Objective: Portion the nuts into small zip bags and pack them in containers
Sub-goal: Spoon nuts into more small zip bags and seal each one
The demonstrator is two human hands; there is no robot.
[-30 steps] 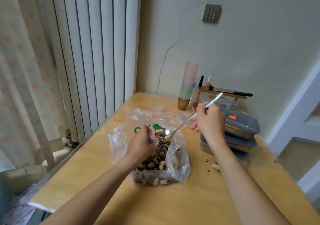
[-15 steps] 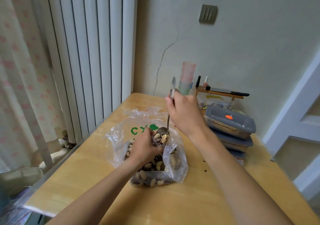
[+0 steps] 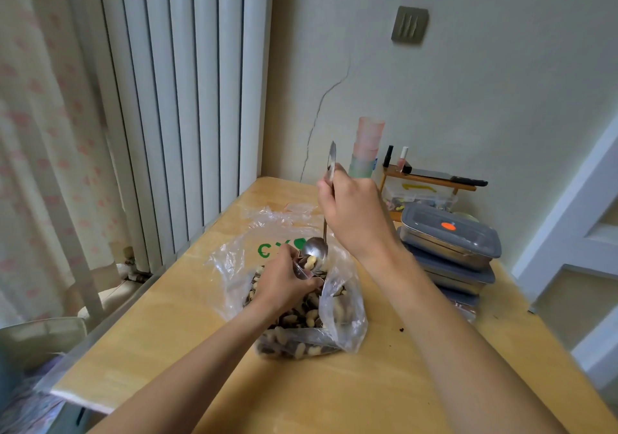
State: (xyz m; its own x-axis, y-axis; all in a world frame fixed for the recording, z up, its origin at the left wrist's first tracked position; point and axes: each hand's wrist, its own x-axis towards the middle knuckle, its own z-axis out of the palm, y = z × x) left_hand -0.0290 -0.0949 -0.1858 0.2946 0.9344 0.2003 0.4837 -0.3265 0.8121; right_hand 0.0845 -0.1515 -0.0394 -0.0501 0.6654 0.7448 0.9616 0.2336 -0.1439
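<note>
1. The spoon (image 3: 316,252) has swung from a low slant, handle toward the containers, to nearly upright. Its bowl now tips over the mouth of a small bag (image 3: 302,269), with a peanut at its lip.
2. The right hand (image 3: 354,214) has moved in from the right and wraps its curled fingers round the spoon handle, well above the bowl.
3. The left hand (image 3: 284,281) stays put inside the big plastic bag (image 3: 341,310), fingers curled, pinching the small bag open. How full the small bag is cannot be told.
4. My judgement: a spoonful is being emptied, so this portion is under way. Sealing and packing are not yet done.
5. The nuts (image 3: 301,320) lie mostly in the big bag on the table (image 3: 351,397).
6. The stacked lidded containers (image 3: 449,238) sit closed to the right, near the right forearm. Lids must come off first.
7. Stacked cups (image 3: 368,147) and a small wooden rack (image 3: 431,181) stand behind, well apart from the work.
8. The big bag's loose plastic crowds the spoon, so nuts could spill.
</note>
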